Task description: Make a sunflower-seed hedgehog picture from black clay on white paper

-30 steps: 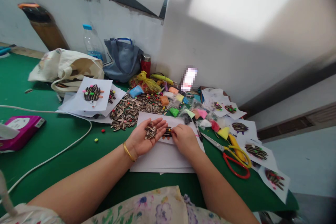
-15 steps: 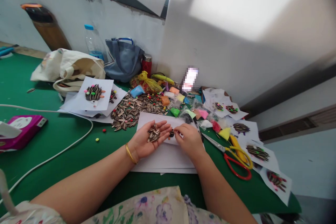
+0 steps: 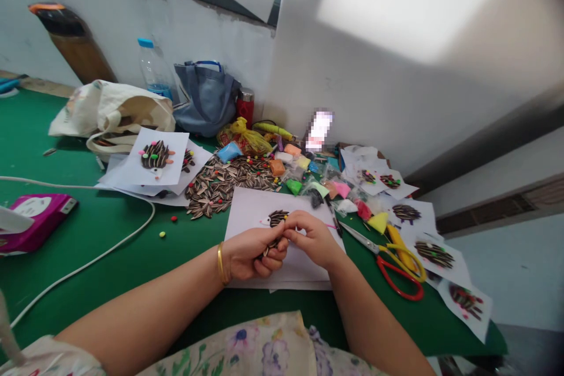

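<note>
fingers [image 3: 294,230] of two hands [image 3: 251,255] [image 3: 315,239] around seeds [image 3: 269,248]

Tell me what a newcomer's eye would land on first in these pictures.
First come the left hand, curled around a few seeds, and the right hand, meeting at centre over a white sheet bearing a seed-covered hedgehog shape. Just beyond lies a big heap of striped sunflower seeds. To the right sit scissors with red and yellow handles.

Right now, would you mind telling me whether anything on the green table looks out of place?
A red bead and a yellow-green bead lie loose on the green tabletop, away from the clay packets.
</note>
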`<state>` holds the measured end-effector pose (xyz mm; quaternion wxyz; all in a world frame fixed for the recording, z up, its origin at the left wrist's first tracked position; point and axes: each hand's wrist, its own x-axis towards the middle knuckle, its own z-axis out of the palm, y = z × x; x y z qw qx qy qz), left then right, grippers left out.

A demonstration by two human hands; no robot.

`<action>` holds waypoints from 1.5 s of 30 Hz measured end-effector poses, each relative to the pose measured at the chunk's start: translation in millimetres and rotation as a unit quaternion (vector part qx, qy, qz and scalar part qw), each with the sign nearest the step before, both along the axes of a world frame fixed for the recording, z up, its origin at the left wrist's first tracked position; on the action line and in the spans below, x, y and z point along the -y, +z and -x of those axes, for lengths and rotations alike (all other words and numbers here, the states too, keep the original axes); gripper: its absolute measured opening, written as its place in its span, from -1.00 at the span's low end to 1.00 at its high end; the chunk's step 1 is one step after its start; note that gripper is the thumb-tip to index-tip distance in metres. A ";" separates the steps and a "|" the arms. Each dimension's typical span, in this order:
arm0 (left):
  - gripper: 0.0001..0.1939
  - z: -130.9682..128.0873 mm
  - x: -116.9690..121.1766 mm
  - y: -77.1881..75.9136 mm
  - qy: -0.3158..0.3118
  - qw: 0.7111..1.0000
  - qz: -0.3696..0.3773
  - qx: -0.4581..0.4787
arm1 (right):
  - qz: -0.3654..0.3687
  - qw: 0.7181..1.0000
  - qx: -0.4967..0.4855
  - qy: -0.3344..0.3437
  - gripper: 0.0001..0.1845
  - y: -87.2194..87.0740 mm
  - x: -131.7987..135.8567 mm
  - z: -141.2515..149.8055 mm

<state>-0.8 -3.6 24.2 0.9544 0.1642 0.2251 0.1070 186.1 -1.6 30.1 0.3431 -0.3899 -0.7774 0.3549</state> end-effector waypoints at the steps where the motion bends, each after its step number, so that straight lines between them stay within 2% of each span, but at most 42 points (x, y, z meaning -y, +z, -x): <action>1: -0.57 0.0 -0.9 -0.6 0.011 1.000 -0.001 -0.009 | -0.004 1.000 0.009 -0.011 -0.92 0.6 -0.6 -1.3; 3: -0.59 0.9 -4.3 -1.9 0.065 0.997 0.002 -0.029 | -0.023 0.998 0.035 -0.051 -0.90 0.1 -3.2 -5.8; 7: -0.64 5.6 -14.6 -2.7 0.237 0.970 0.031 -0.043 | -0.089 0.980 0.135 -0.119 -0.91 -7.1 -11.5 -17.6; 10: -0.67 9.7 -20.0 -1.6 0.289 0.955 0.063 -0.019 | -0.121 0.964 0.203 -0.120 -0.92 -14.1 -15.9 -21.9; 17: -0.69 11.6 -20.2 -3.2 0.281 0.954 0.099 0.038 | -0.164 0.946 0.254 -0.118 -0.91 -21.0 -16.3 -16.7; 26: -0.69 11.1 -19.4 -0.7 0.288 0.952 0.100 0.033 | -0.182 0.934 0.286 -0.111 -0.90 -22.9 -14.2 -11.5; 37: -0.69 9.8 -18.0 -2.0 0.291 0.951 0.098 0.033 | -0.205 0.899 0.373 -0.103 -0.91 -22.5 -13.1 -4.8; 41: -0.69 9.1 -17.3 -0.9 0.291 0.950 0.104 0.037 | -0.205 0.901 0.370 -0.101 -0.91 -21.6 -12.0 -3.8; 45: -0.71 8.0 -16.6 0.5 0.312 0.945 0.104 0.003 | -0.184 0.916 0.339 -0.108 -0.93 -21.2 -10.8 -6.0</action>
